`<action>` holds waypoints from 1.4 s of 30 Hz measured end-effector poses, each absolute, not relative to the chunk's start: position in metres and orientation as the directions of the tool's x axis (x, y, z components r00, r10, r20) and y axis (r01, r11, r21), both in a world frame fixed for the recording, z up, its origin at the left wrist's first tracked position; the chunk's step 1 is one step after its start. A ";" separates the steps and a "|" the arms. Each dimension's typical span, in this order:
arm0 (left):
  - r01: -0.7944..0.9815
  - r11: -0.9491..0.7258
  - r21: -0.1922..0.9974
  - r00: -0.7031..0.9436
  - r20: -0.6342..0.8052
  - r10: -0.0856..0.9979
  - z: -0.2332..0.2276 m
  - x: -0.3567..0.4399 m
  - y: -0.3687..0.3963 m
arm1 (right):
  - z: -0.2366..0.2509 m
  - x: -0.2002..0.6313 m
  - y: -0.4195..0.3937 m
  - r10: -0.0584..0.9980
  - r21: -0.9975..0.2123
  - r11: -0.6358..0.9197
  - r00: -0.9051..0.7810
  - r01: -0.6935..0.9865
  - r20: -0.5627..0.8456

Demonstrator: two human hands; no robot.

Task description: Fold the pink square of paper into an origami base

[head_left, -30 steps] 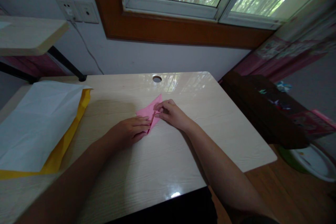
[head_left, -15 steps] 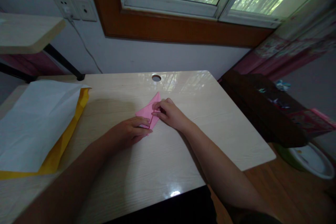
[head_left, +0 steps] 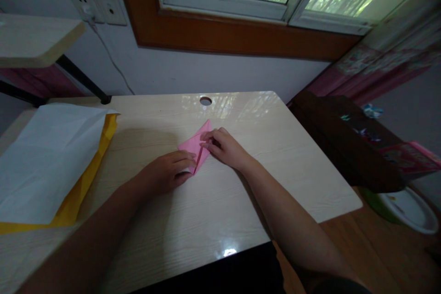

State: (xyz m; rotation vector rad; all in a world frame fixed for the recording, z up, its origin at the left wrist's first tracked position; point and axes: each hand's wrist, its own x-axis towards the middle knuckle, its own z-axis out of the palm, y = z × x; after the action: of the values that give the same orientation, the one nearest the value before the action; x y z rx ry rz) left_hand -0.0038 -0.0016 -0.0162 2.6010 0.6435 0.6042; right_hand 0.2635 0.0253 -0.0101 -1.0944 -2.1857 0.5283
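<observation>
A folded piece of pink paper [head_left: 191, 144] lies on the pale wood-grain table [head_left: 213, 211], its pointed tip turned toward the window. My left hand [head_left: 172, 168] rests on the paper's lower left part, fingertips pressed at the fold near the bottom corner. At the right edge, my right hand [head_left: 223, 147] pinches the paper between thumb and fingers. A dark gap shows along the fold between the two hands. Part of the paper is hidden under my fingers.
Large white sheets [head_left: 51, 156] lie over yellow paper [head_left: 86, 183] on the left. Behind them stands a raised shelf [head_left: 37, 39] on black legs. A round hole [head_left: 206, 101] sits near the table's back edge. Dark furniture [head_left: 330, 133] stands at the right.
My left thumb and fingers have drawn back slightly to the left, baring more of the paper's bottom corner. My right hand keeps its pinch, almost unmoved.
</observation>
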 end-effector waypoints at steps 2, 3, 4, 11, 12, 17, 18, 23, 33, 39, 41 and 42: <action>0.340 -0.826 0.449 0.796 0.330 0.507 -0.016 -0.005 -0.001 | -0.007 0.266 0.025 0.792 -0.598 0.603 -0.487 0.528 0.369; 0.345 -0.827 0.443 0.793 0.333 0.510 -0.017 -0.006 0.000 | -0.005 0.267 0.025 0.774 -0.599 0.622 -0.508 0.504 0.377; 0.354 -0.827 0.438 0.789 0.335 0.515 -0.017 -0.007 0.000 | -0.003 0.267 0.025 0.756 -0.599 0.641 -0.530 0.480 0.384; 0.363 -0.820 0.443 0.768 0.356 0.532 -0.023 -0.011 0.005 | 0.002 0.266 0.021 0.674 -0.599 0.696 -0.648 0.396 0.355; 0.363 -0.818 0.446 0.767 0.355 0.534 -0.022 -0.010 0.005 | 0.001 0.266 0.020 0.672 -0.590 0.699 -0.655 0.405 0.347; 0.363 -0.815 0.451 0.760 0.363 0.539 -0.017 -0.009 0.005 | -0.004 0.262 0.019 0.640 -0.543 0.731 -0.691 0.413 0.335; 0.360 -0.819 0.447 0.761 0.367 0.535 -0.017 -0.009 0.005 | -0.005 0.261 0.019 0.634 -0.542 0.735 -0.697 0.407 0.335; 0.358 -0.822 0.442 0.757 0.379 0.533 -0.020 -0.009 0.007 | -0.006 0.260 0.021 0.610 -0.551 0.747 -0.712 0.371 0.347; 0.283 -0.829 0.482 0.800 0.358 0.481 -0.015 -0.013 0.007 | -0.004 0.263 0.022 0.601 -0.561 0.749 -0.717 0.352 0.353; 0.284 -0.824 0.491 0.804 0.345 0.484 -0.013 -0.016 0.006 | -0.007 0.267 0.025 0.569 -0.557 0.769 -0.734 0.314 0.371; 0.285 -0.824 0.489 0.806 0.343 0.482 -0.012 -0.014 0.006 | -0.007 0.267 0.026 0.564 -0.559 0.772 -0.733 0.304 0.380; 0.281 -0.826 0.489 0.805 0.348 0.480 -0.012 -0.013 0.006 | -0.007 0.267 0.026 0.563 -0.561 0.772 -0.731 0.299 0.385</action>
State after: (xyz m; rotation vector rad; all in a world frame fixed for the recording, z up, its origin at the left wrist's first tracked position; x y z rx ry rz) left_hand -0.0135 0.0065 -0.0119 2.5726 0.5708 0.6530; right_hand 0.2665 0.0263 -0.0074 -0.6430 -2.4147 0.6384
